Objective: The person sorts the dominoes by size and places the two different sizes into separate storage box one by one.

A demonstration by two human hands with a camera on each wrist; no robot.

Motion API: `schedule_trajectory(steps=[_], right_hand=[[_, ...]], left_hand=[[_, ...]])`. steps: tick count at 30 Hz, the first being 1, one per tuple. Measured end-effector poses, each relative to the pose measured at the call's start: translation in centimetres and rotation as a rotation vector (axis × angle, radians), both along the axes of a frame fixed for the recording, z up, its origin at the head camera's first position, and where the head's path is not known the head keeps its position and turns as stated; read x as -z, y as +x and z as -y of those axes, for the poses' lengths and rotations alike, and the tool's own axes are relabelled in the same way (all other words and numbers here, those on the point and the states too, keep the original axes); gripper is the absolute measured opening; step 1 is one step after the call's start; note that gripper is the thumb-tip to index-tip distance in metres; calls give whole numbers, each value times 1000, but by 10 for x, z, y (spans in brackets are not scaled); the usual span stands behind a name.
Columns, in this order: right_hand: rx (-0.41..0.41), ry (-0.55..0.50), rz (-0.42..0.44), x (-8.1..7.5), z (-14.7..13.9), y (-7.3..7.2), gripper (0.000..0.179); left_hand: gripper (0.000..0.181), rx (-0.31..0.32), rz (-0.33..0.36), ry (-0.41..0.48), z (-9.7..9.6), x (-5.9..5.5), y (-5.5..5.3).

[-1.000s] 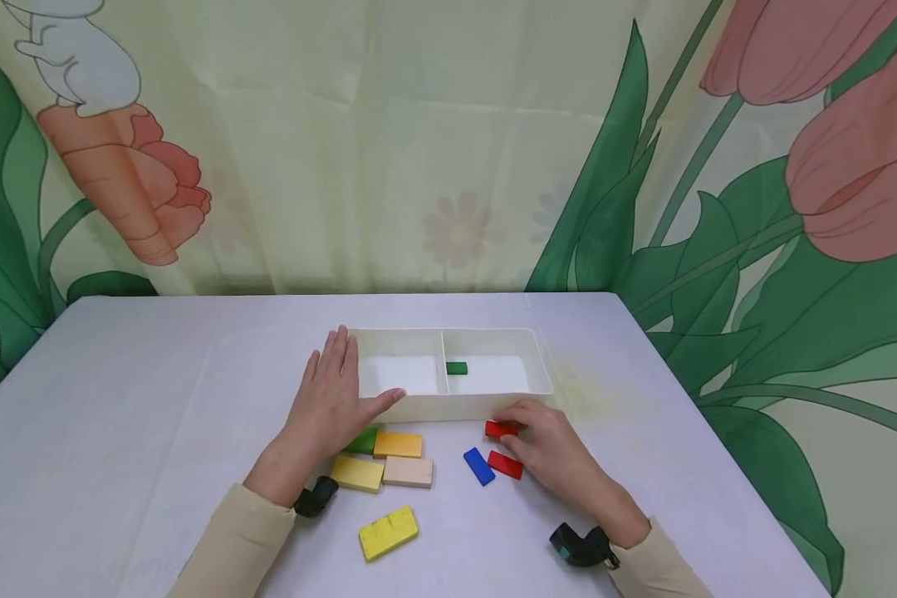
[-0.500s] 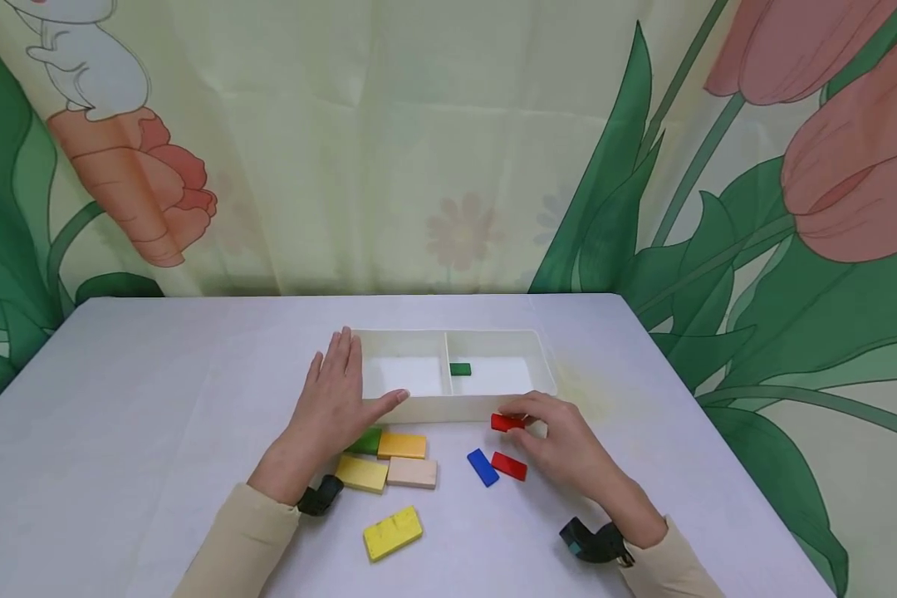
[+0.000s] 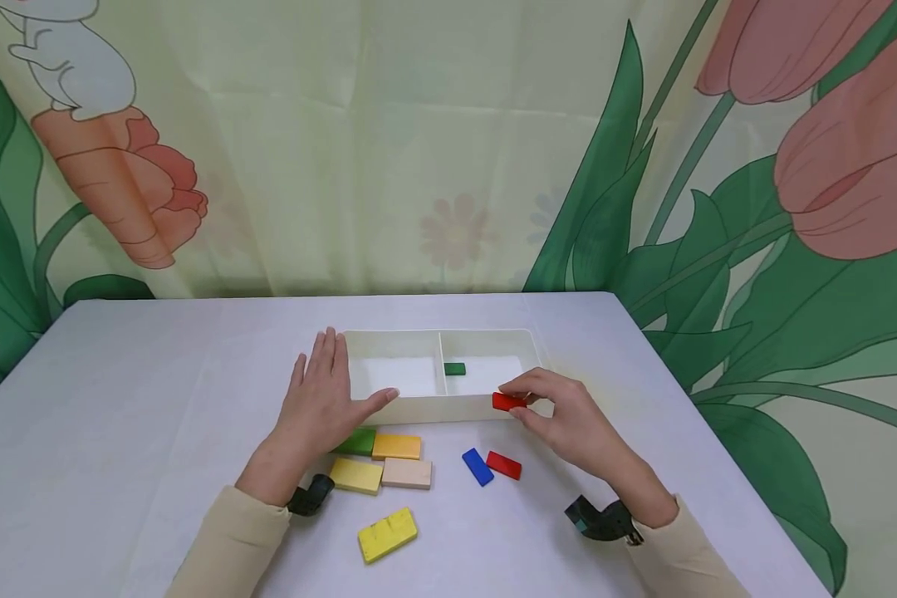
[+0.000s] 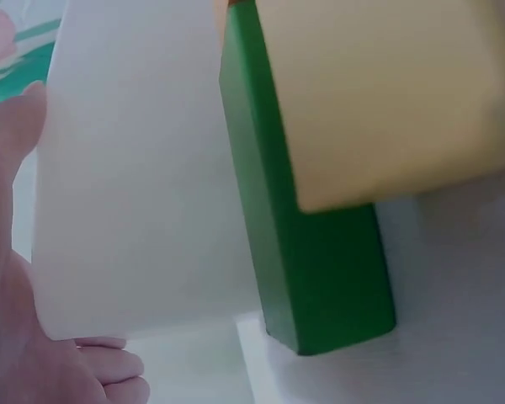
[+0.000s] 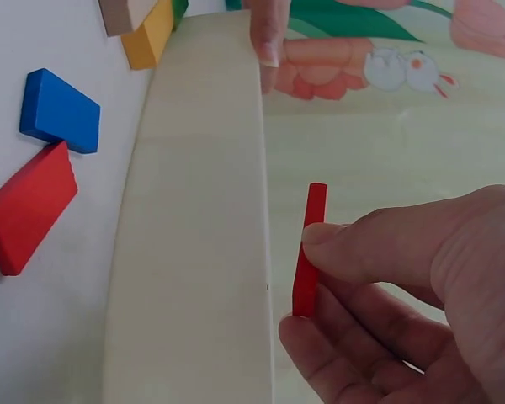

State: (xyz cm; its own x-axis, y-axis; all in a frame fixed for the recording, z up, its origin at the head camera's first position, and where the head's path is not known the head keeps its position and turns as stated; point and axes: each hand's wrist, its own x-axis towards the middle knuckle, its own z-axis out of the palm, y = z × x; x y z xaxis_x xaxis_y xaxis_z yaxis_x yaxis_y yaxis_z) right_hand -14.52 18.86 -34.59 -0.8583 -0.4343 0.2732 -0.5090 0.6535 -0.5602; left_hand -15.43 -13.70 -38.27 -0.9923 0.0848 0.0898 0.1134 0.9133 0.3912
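Note:
A white box (image 3: 411,409) with two compartments stands at the middle of the table, a small green block (image 3: 454,369) lying in its right compartment. My left hand (image 3: 320,407) rests on the box's left end, its fingers straight and the thumb along the front rim. Between thumb and fingers my right hand (image 3: 568,414) pinches a red block (image 5: 308,252), raised at the box's front right rim. On the table below it lie a second red block (image 3: 504,465) and a blue block (image 3: 477,467), their ends touching or nearly so.
In front of the box's left half sit a larger green block (image 3: 356,442), an orange block (image 3: 397,447), a pale yellow block (image 3: 355,476) and a beige block (image 3: 407,473). Nearer to me lies a bright yellow block (image 3: 388,536). A printed curtain (image 3: 344,166) hangs behind the table.
My right hand has lifted the red block off the table, up to the height of the box's front rim. The left hand stays at the box's left end.

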Motion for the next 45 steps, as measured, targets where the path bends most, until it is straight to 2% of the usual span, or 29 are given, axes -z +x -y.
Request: schedule_trajectory(steps=[15,21,26,30,36,45], right_hand=[[-19,17,-26,-5,11,-30,33],[-27,37,20,-2,18,-42,27],[-12,66,62,-1,26,-53,28],[-30,79,77,2,29,-60,28],[-68,88,102,10,35,-70,25],[-69,118,138,15,43,-80,23]], left_hand=[[116,-5,-28,-29,0,3,0],[115,-7,-22,-54,-1,2,0],[115,-11,-22,-47,0,1,1],[114,-9,-32,-46,-1,2,0],[114,-10,-33,-53,0,2,1],[115,-7,-26,-35,-1,1,0]])
